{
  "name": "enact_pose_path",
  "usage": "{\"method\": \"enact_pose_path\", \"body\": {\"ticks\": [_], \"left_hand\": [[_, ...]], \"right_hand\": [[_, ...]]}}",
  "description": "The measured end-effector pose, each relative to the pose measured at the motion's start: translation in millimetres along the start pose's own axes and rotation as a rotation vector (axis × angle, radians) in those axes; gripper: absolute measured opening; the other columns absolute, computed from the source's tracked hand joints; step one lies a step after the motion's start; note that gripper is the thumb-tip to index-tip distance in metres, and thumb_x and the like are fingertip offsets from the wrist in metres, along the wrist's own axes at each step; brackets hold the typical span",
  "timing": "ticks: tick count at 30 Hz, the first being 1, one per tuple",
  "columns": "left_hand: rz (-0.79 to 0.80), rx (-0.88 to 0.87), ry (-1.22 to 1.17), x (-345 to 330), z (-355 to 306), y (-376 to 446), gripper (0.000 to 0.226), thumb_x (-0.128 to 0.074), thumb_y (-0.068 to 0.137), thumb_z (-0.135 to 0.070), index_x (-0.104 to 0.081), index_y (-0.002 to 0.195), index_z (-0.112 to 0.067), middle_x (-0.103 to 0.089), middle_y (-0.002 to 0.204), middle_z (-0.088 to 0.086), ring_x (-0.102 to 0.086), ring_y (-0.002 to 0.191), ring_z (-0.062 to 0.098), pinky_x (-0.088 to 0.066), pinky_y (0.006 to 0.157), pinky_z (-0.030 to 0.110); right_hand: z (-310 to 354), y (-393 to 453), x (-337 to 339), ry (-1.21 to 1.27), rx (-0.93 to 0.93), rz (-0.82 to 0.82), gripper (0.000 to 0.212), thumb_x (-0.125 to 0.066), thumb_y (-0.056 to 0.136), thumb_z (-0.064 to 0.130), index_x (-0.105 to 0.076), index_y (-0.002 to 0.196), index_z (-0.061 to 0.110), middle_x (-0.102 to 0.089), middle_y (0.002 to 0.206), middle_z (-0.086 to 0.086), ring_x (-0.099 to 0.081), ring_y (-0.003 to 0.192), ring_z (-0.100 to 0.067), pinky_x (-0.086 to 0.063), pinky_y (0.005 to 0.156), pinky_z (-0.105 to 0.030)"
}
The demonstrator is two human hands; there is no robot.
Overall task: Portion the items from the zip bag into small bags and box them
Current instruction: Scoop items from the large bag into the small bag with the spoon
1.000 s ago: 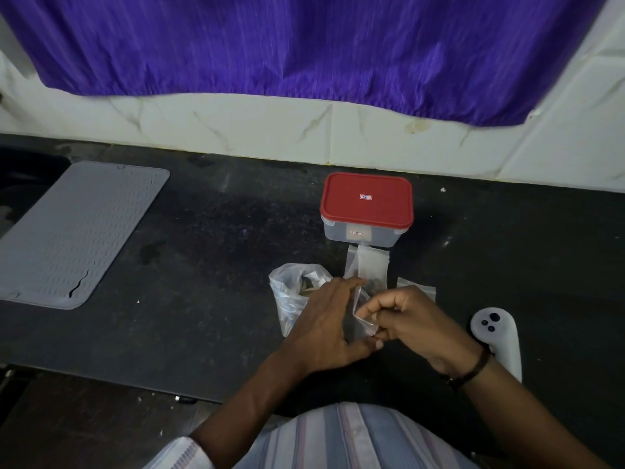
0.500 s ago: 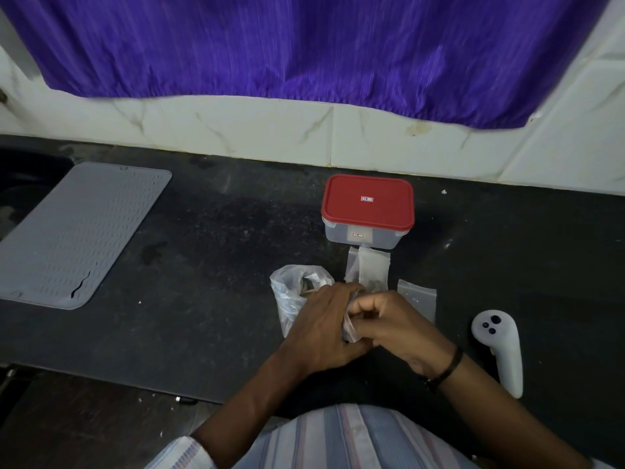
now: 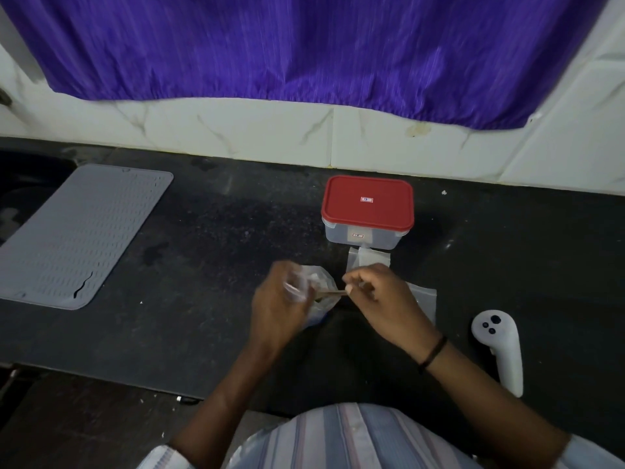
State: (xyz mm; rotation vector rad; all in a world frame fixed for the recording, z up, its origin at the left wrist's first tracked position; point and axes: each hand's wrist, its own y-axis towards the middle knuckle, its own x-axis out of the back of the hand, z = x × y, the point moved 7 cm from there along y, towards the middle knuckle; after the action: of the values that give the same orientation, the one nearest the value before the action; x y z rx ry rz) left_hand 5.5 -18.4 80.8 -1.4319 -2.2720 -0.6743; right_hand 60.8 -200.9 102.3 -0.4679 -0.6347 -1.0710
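**Hands at work over plastic bags on a dark kitchen counter**

A grey ribbed silicone mat (image 3: 79,236) lies flat at the far left of the black countertop (image 3: 216,231), well apart from the work; nearer the middle, the person's left hand (image 3: 275,308) is blurred, its fingers curled round a small clear bag (image 3: 297,287) held just above the crumpled zip bag (image 3: 321,296), which sits on the counter between the two hands; a thin brownish stick-like item (image 3: 333,293) spans the gap, one end at the bags and the other pinched between the thumb and fingertips of the right hand (image 3: 385,301), whose remaining fingers are curled in; what the item is cannot be told; a dark band (image 3: 433,355) circles the right wrist; beyond the right hand, an empty small bag (image 3: 368,258) lies flat, touching the front of a clear plastic box (image 3: 367,236) with its red lid (image 3: 368,203) shut; another flat small bag (image 3: 424,299) lies just right of the right hand, partly hidden by it; a white handheld controller (image 3: 500,346) rests near the counter's front edge at the right; a purple curtain (image 3: 304,45) hangs over the white marble-patterned wall tiles (image 3: 236,130) behind.
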Motion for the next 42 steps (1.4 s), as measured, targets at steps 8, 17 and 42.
{"method": "enact_pose_path", "body": {"ticks": [8,17,42], "left_hand": [[-0.021,0.529,0.053,12,61,31,0.056,-0.076,0.081,-0.043,-0.052,0.125,-0.019,-0.061,0.12,0.006,-0.061,0.104,0.021,-0.056,0.089,0.045],[0.147,0.641,0.112,-5,62,23,0.069,-0.077,0.081,-0.039,-0.041,0.136,-0.018,-0.058,0.128,0.011,-0.062,0.108,0.029,-0.056,0.089,0.045],[0.081,0.264,0.104,-1,22,14,0.039,-0.073,0.075,-0.011,-0.044,0.101,-0.02,-0.055,0.087,-0.007,-0.058,0.077,0.008,-0.053,0.068,0.035]], "right_hand": [[-36,43,-45,-0.803,0.213,0.08,0.028,-0.065,0.083,0.04,-0.066,0.106,0.024,-0.058,0.105,-0.002,-0.05,0.096,-0.027,-0.044,0.072,-0.038],[-25,34,-43,-0.593,0.325,0.072,0.015,-0.054,0.093,0.028,-0.064,0.102,0.021,-0.064,0.098,0.001,-0.056,0.09,-0.023,-0.048,0.073,-0.038],[-5,-9,-70,-0.47,0.3,-0.1,0.014,-0.069,0.079,0.016,-0.063,0.091,0.019,-0.061,0.074,0.003,-0.058,0.057,-0.012,-0.045,0.048,-0.023]]}}
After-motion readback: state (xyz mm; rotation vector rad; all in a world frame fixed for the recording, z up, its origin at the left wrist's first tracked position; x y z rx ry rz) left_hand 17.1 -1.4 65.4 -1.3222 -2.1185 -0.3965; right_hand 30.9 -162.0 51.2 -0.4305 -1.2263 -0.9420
